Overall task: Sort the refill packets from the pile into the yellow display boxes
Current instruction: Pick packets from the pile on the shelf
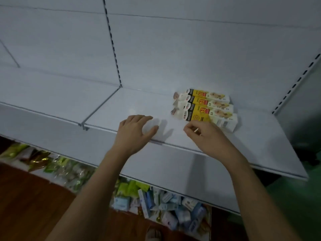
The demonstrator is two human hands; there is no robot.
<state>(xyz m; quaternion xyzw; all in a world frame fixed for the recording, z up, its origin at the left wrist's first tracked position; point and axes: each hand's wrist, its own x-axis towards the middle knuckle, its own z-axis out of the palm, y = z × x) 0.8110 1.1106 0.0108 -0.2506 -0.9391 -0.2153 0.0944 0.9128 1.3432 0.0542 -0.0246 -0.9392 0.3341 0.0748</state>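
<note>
Yellow display boxes (206,106) lie in row on shelf (139,101), far right. Packet pile (165,211) below shelf, near. Right hand (205,134) just beside nearest box, fingers curled, grasp unclear. Left hand (135,131) released, flat on shelf. Risk: right-hand nudge skews row.

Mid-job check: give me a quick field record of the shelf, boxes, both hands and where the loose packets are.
shelf: white shelf, bare around the boxes
boxes: three yellow display boxes lying side by side at right rear of the shelf
left hand: left hand with fingers spread, resting on the shelf, holding nothing
right hand: right hand just in front of the nearest box, fingers curled; whether it pinches anything is unclear
packets: pile of packets below the shelf
</note>
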